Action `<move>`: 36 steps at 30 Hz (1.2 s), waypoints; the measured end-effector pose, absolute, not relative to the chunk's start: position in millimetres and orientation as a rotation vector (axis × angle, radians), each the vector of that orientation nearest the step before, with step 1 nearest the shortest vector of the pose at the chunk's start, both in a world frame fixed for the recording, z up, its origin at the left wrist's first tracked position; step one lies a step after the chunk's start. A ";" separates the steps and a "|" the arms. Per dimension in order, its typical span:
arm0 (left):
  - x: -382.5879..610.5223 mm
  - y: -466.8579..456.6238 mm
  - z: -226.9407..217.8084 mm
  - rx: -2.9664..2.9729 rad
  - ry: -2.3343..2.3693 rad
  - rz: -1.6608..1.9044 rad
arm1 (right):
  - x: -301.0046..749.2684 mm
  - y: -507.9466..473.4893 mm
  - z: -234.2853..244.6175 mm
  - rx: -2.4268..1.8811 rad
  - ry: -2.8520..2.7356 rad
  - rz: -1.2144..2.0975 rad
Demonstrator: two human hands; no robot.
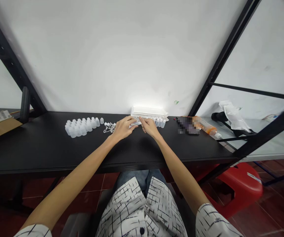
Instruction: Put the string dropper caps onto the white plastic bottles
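Over the middle of the black table, my left hand (pixel 123 127) pinches a small translucent plastic bottle (pixel 135 123) that lies on its side between my hands. My right hand (pixel 149 127) is closed at the other end of the bottle, its fingers curled and its thumb on top; that end is hidden. Left of my left hand is a small heap of white caps with looped straps (pixel 109 127). Several similar bottles (pixel 80 126) stand grouped farther left. Just beyond my right hand, more small bottles (pixel 160 122) stand in a row.
Flat white packets or boxes (pixel 148 112) lie stacked against the wall. On the right are a blurred dark object (pixel 188 125) and an orange-labelled plastic bottle (pixel 207 127). A cardboard box (pixel 2 126) sits at the far left. Below right stands a red stool (pixel 243 184).
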State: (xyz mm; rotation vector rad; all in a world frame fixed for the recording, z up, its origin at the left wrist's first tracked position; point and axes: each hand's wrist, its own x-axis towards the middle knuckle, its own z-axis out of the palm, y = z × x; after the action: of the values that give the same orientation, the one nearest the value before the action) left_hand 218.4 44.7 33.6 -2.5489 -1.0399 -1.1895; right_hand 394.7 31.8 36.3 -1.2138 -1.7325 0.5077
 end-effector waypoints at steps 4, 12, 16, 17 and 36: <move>217.2 47.0 35.2 -2.552 -1.107 -1.232 | 395.7 33.8 36.4 -1.149 -1.700 0.537; 215.7 46.8 34.7 -2.529 -1.079 -1.212 | 399.5 35.4 36.7 -1.093 -1.758 0.665; 216.2 47.4 34.1 -2.526 -1.090 -1.222 | 398.4 35.9 35.0 -1.138 -1.769 0.640; 216.1 47.8 34.2 -2.523 -1.101 -1.234 | 397.9 36.0 34.8 -1.127 -1.753 0.638; 217.0 46.1 33.8 -2.476 -1.059 -1.167 | 398.8 37.9 35.4 -1.023 -1.719 0.749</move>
State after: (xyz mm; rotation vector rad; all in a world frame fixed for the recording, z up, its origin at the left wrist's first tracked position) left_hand 217.0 46.1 33.8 -2.4763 -1.0588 -1.1674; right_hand 398.8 37.9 35.4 -1.0227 -1.7187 0.7491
